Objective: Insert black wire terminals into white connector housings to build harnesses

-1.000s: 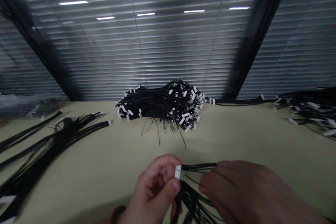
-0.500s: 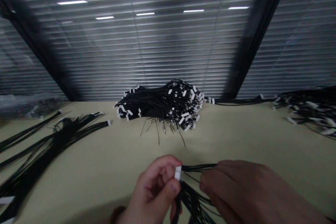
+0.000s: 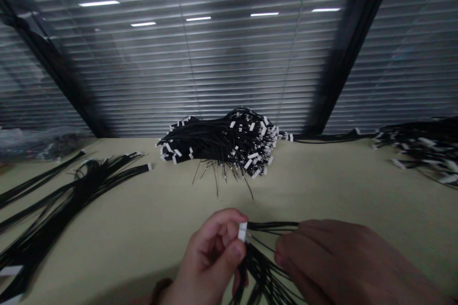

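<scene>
Between the thumb and forefinger of my left hand (image 3: 214,255) is a small white connector (image 3: 242,232). Black wires (image 3: 272,226) run from the connector's upper part toward the right, and a bundle of loose black wires (image 3: 263,267) hangs below it. My right hand (image 3: 329,257) is closed beside the connector, back of the hand upward. One thin wire (image 3: 262,243) stretches from its fingertips toward the connector's face; whether its tip is inside the connector I cannot tell. The right fingertips are mostly hidden.
A heap of black wires with white connectors (image 3: 218,138) lies at the back by the blinds (image 3: 229,66). Long black wire bundles (image 3: 67,205) spread on the left of the table (image 3: 161,214), near a clear plastic bag (image 3: 43,143). Another wire pile (image 3: 425,147) is at right.
My right hand has shifted slightly right, and the thin wire between it and the connector shows more plainly. The left hand keeps its hold, nearly still.
</scene>
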Tool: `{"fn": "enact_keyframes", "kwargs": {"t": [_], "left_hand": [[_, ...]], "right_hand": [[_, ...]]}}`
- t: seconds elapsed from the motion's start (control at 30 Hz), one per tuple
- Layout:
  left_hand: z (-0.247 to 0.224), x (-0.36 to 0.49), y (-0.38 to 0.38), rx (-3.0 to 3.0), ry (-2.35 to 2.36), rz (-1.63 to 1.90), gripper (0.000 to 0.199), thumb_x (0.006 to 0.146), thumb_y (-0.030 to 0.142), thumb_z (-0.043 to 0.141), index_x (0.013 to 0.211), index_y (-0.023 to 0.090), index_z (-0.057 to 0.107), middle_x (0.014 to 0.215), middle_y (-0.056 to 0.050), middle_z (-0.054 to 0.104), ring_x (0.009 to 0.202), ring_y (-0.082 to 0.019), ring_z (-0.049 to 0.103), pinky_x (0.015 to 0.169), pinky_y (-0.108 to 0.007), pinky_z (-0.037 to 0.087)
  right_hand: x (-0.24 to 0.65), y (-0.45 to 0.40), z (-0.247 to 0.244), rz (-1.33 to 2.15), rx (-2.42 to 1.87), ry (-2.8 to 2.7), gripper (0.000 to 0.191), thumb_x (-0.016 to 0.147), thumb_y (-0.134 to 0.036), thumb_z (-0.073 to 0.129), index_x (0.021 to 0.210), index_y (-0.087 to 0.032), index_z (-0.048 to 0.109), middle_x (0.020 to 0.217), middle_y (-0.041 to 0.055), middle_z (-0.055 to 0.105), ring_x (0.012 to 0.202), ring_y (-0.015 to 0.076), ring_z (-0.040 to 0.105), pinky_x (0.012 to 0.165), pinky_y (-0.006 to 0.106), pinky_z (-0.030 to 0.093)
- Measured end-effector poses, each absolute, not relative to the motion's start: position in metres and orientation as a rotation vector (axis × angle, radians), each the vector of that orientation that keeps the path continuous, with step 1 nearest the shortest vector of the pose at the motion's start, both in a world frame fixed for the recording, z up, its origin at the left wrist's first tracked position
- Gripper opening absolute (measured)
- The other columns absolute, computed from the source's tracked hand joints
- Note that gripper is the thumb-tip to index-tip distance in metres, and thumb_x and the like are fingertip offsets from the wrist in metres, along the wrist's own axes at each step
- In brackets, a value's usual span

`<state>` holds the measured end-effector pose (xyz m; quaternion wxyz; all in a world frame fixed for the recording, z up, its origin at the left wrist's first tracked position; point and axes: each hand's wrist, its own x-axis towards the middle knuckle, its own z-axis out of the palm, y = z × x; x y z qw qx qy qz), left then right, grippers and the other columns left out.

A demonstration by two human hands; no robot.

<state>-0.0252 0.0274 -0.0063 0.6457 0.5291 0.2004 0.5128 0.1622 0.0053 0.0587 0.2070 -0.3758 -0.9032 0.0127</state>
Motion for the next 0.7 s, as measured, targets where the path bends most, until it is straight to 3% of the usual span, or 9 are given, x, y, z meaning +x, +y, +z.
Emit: {"fn": "enact_keyframes", "kwargs": {"t": [0.7], "left_hand": [[-0.0070, -0.0248, 0.0219, 1.222, 0.517, 1.148, 0.017, 0.084, 0.026, 0.058, 0.098, 0.033, 0.063, 0.065, 0.006, 0.044, 0.042, -0.003, 0.040, 0.039, -0.009, 0.040]], "right_hand": [[0.1642, 0.0044, 0.0559, -0.141, -1.089, -2.447, 0.022, 0.080, -0.009, 0.038, 0.067, -0.023, 0.049, 0.054, -0.0024, 0.052, 0.043, 0.0148, 0.048, 0.042, 0.029, 0.024]]}}
